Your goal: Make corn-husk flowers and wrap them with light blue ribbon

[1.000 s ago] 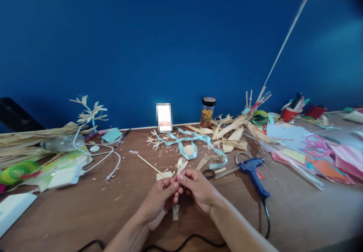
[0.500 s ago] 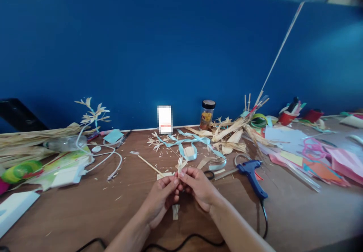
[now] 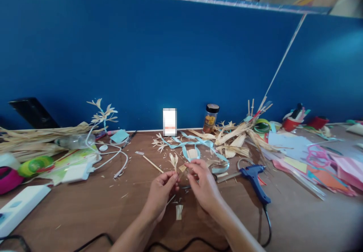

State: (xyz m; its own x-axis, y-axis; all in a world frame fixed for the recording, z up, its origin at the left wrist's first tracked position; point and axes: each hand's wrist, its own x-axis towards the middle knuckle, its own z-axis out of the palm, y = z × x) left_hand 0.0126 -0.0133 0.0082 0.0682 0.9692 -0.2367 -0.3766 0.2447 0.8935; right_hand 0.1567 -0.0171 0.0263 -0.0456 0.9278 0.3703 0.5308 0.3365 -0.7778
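Hands part above a worktable: a pale husk flower (image 3: 173,162), pinched by both hands a moment ago, now stands upright in the closed fingertips of the left hand (image 3: 160,191) alone, leaving the right hand (image 3: 204,182) free for other work, it seems. The right hand's fingers are narrowly spread beside a tan scrap (image 3: 183,167) (whether gripped, one cannot tell). Behind, a dark-lidded jar (image 3: 210,119) holds something yellow; a red cup (image 3: 290,124) holds pens (image 3: 298,110).
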